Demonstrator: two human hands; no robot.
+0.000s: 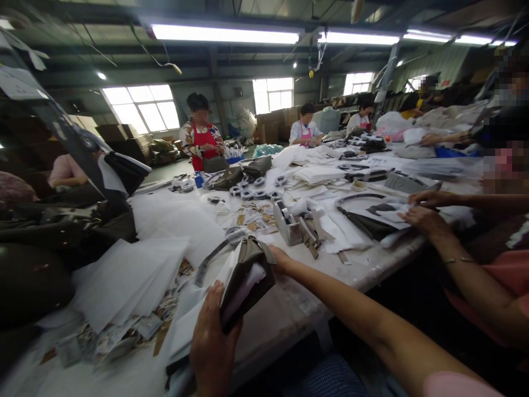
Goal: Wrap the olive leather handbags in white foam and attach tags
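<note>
A dark olive handbag is held up, tilted, over the near edge of the table, with something pale showing at its dark opening. White sheet material lies along its left side, and its wrapped handle loops out beyond. My left hand grips the bag's lower left end, fingers on the white sheet side and thumb on the near side. At the upper right end, my right hand is closed on the bag; its fingertips are partly hidden behind it.
White sheets and small tags and packets lie at left. A tape dispenser stands beyond my right hand, near grey straps. A co-worker's hands handle another bag. Dark bags are piled far left.
</note>
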